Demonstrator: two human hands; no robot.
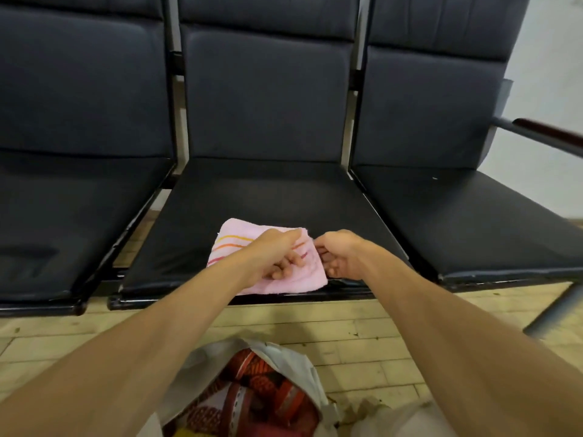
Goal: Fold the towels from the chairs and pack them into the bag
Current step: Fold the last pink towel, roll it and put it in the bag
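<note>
Pink towel point(239, 244), folded small, lies near the front of the middle chair point(268, 197), centre frame. The right hand point(342, 252) pinches its right edge; the left hand point(274, 252) lies on it, fingers point(288, 263) curled, grip unclear. Bottom centre, the white bag point(284, 354) stands open on the floor point(362, 326).

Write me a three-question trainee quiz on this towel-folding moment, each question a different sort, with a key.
1. True or false: the pink towel lies on the middle chair seat.
2. Where is the bag? A: on the left chair. B: on the floor in front of the chairs. C: on the right chair.
3. Fill in: the right hand grips the towel at its ___ edge.
Key: 1 true; 2 B; 3 right.
</note>
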